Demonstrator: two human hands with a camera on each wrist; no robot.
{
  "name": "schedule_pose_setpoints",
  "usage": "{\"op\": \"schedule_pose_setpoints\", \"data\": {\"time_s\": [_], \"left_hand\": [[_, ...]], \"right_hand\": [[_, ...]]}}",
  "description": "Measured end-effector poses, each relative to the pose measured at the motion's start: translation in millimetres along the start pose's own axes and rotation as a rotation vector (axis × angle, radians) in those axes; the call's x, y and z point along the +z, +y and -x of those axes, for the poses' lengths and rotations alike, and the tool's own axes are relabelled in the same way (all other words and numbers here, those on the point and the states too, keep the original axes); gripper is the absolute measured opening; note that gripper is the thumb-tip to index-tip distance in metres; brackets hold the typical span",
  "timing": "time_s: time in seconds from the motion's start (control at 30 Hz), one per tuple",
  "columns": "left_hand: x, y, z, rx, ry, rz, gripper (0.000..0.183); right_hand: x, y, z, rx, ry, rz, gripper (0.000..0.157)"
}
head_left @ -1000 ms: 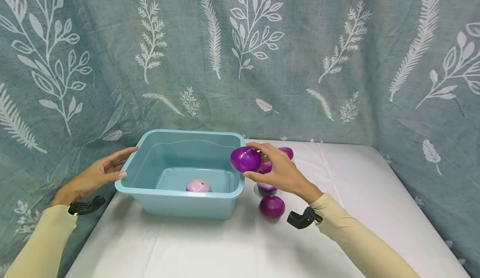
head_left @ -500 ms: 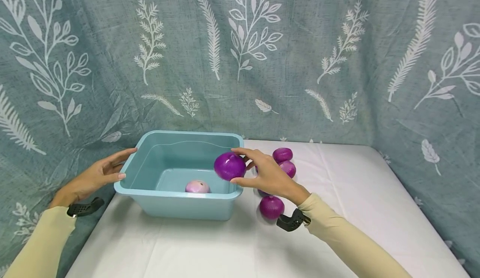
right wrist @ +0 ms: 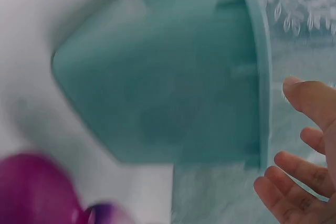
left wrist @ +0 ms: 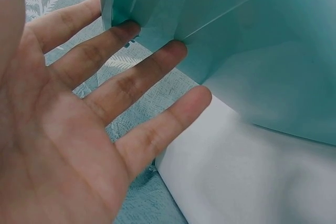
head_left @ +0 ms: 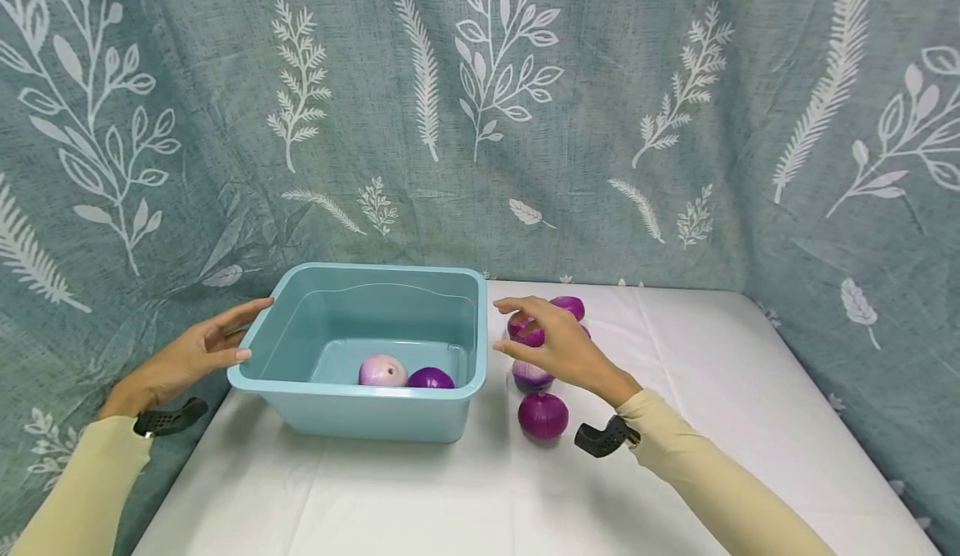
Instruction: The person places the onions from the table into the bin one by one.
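A light blue plastic tub [head_left: 360, 413] stands on the white table. Inside it lie a pale pink-white onion [head_left: 382, 369] and a purple onion [head_left: 431, 378], side by side near the front wall. My left hand [head_left: 197, 352] rests at the tub's left end; in the left wrist view its straight fingers [left wrist: 136, 85] touch the tub's outer wall. My right hand [head_left: 558, 343] hovers just right of the tub, fingers apart and nothing between them. Behind and below it sit several purple onions, the nearest one [head_left: 543, 416] in plain sight and others partly hidden by the hand.
A grey-green curtain [head_left: 450, 122] with white leaf prints hangs behind and beside the table. The white tablecloth [head_left: 690, 373] stretches out to the right of the onions. A half-purple onion [head_left: 531, 375] sits close to the tub's right side.
My right hand carried a purple onion leftward over the tub and let it go inside, then drew back right. The pale onion shifted slightly left. The left hand stayed put.
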State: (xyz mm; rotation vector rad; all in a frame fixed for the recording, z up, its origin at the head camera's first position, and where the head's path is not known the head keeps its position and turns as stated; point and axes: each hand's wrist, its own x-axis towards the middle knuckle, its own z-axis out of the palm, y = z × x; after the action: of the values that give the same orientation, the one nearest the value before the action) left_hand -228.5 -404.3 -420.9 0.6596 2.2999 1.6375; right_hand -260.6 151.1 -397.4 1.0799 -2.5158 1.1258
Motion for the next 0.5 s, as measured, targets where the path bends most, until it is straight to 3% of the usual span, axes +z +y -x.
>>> {"op": "schedule_pose_setpoints", "data": {"time_s": [0.33,0.5], "left_hand": [[0.8,1.5,1.4,-0.005,0.005,0.002,0.072],[1.2,0.4,0.8,-0.004,0.006,0.000,0.072]], "right_hand": [[-19.3,80.2,28.0,0.181,0.050,0.145,0.057],[-23.9,110.3,41.1,0.242,0.059,0.200,0.060]]}}
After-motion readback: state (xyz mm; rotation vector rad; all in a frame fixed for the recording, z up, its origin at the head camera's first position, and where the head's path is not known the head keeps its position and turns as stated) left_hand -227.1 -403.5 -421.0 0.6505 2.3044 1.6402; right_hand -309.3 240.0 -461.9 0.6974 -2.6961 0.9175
